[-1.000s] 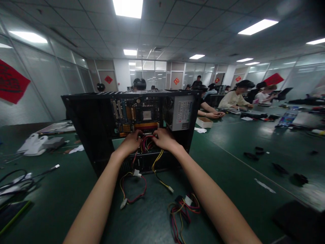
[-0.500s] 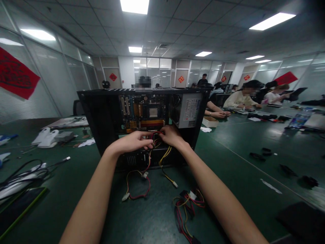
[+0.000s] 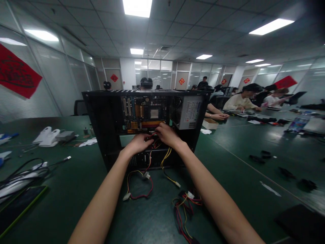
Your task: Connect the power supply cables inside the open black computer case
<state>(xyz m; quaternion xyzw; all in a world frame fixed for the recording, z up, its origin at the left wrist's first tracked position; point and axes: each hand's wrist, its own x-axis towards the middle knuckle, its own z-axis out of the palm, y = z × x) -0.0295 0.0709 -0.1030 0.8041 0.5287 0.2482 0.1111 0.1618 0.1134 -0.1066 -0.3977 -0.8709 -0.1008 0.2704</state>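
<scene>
Left hand (image 3: 138, 143): its thumb and forefinger are brought together at the left edge of a cable bundle (image 3: 157, 144), where a red wire seems to be pinched.
Right hand (image 3: 169, 135): its fingers are curled over the bundle's right side; the tips are partly hidden, so whether anything is gripped cannot be told.
Cable bundle: it is gathered between both hands, at the low middle of the computer case (image 3: 101, 135).
Leads: a yellow lead (image 3: 166, 157) is hung from the case onto the worktop (image 3: 215, 156); left of it, a looped red-and-yellow lead (image 3: 146, 175) is laid out, ended in white connectors.
Computer case: it is stood on the worktop, its open side turned to the near side.
Inside: the motherboard (image 3: 147, 108) is seen at the far side, above the hands; the power supply (image 3: 189, 113) is set at upper right.
Near right: a cable tangle (image 3: 184, 205) is laid beside the right forearm.
Left worktop: a green-edged dark slab (image 3: 21, 206) is placed near, with a grey box (image 3: 65, 136) farther off.
Right worktop: a small open box (image 3: 210, 124) is placed just right of the case; a bottle (image 3: 299, 122) is seen farther right.
Far right: a co-worker in a pale top (image 3: 240, 101) is seated at the worktop.
</scene>
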